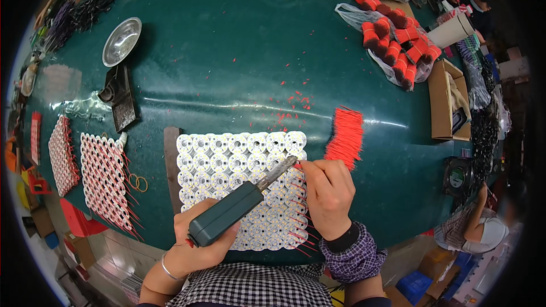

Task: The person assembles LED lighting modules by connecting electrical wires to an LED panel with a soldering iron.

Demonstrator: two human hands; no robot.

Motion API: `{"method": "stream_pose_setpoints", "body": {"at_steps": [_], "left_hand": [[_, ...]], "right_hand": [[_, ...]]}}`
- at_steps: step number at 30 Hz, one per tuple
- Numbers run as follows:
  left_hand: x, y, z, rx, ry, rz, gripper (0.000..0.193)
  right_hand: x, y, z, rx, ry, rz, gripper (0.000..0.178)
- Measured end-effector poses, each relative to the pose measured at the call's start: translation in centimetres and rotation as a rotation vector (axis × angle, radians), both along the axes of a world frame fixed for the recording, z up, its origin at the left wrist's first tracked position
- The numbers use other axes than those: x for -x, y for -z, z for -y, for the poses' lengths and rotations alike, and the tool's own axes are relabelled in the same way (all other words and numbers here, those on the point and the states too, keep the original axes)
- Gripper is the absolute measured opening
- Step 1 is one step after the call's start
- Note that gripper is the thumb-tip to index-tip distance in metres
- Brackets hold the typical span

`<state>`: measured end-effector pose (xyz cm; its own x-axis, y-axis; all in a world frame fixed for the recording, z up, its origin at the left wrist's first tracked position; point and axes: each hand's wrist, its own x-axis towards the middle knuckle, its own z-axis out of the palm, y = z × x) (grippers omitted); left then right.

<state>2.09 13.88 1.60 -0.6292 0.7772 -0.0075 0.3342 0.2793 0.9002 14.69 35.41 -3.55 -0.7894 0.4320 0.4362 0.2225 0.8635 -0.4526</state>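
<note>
Left hand (199, 250): there it is, wrapped round the soldering iron (230, 210), gripping well back, likely to spare your fingers the hot end.
Right hand (331, 196): fingertips pinched just beside the metal tip, on what looks like a red wire (300, 165), presumably for fine steering.
Disc panel (219, 162): lower centre of the frame, flat on the counter (227, 91) beneath both your hands, wires poking from its right side; a dark bar (172, 165) flanks its left edge, perhaps as a stop.
Wire bundle (345, 136): fanned at centre right, near your right hand, probably for quick picking.
In the way: soldering iron and left hand cover part of the disc panel; red clippings (298, 99) litter the counter above it.
Around: metal bowl (122, 42) and dark stand (119, 99) upper left, wired panels (102, 176) at left, bagged bundles (401, 40) upper right.
</note>
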Motion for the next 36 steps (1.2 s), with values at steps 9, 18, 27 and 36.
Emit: {"method": "stream_pose_setpoints", "body": {"at_steps": [9,18,27,36], "left_hand": [[-0.2,0.2,0.0,0.052,-0.014,0.022,0.014],[0.1,0.5,0.9,0.045,0.063,-0.213,0.017],[0.7,-1.2,1.6,-0.028,-0.142,-0.073,0.027],[1.2,-0.4,0.7,-0.056,-0.133,-0.081,0.027]], "right_hand": [[0.1,-0.1,0.1,0.024,-0.01,0.01,0.032],[0.1,-0.1,0.0,0.019,-0.004,0.022,0.03],[0.1,-2.7,-0.8,0.01,-0.003,0.024,0.029],[2.3,-1.5,-1.6,0.125,-0.054,-0.002,0.029]]}}
